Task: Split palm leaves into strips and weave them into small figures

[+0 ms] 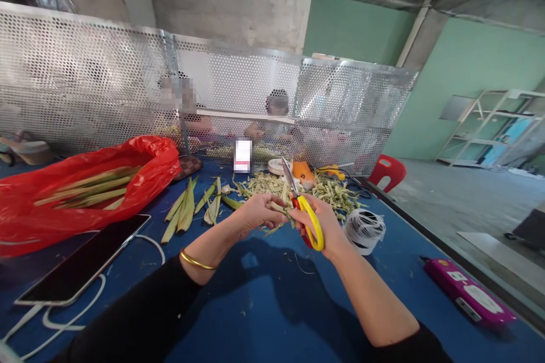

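My right hand [328, 228] is closed round a pair of scissors [314, 222] with yellow and red handles. The blades point up and away from me. My left hand [258, 212] pinches a thin pale-green plant strip [279, 209], whose other end reaches the fingers of my right hand. Both hands are over the blue table, close together. Just beyond them lies a heap of pale-green plant scraps [272, 184]. Several flat green husk leaves [186, 207] lie left of my left hand. A white tub of white strips [365, 232] stands right of my right hand.
A red plastic bag [149, 161] of long stalks lies left, near a tablet [85, 261] with white cables. A lit phone [243, 156] stands at the back, before a perforated metal screen [238, 79] with people behind it. A purple case [468, 292] lies right.
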`<state>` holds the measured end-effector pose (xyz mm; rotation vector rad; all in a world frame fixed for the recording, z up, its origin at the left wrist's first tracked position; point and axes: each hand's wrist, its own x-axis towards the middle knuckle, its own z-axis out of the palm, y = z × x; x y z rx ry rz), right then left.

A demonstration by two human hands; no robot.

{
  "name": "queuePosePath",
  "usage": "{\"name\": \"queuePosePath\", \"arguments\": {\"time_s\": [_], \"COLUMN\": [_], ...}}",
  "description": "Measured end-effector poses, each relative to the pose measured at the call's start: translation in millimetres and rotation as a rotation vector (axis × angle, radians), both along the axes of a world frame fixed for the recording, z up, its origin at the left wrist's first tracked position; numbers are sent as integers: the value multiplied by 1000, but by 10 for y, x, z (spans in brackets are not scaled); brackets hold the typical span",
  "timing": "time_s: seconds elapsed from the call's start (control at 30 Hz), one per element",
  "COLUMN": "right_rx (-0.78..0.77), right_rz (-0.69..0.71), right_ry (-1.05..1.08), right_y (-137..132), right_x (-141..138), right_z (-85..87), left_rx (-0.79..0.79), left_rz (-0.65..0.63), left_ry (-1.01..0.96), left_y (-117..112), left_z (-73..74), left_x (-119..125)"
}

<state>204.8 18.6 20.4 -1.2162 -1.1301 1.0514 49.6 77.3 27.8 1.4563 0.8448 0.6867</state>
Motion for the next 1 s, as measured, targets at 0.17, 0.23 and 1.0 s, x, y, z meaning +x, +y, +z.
{"name": "queuePosePath", "arguments": {"time_s": [0.17, 0.23, 1.0], "right_rx": [31, 40, 134], "right_rz": [-85, -122, 29], "right_ry": [86, 112, -409], "right_y": [15, 24, 7], "right_x": [-8, -9, 257], "right_z": [-10, -21, 46], "left_rx": [-187, -228, -86], "left_rz": [152, 184, 266], "left_ry": [-183, -201, -260], "left_y": [-36, -77, 136], "left_z": [-90, -120, -115], "left_x": [81, 121, -63]}}
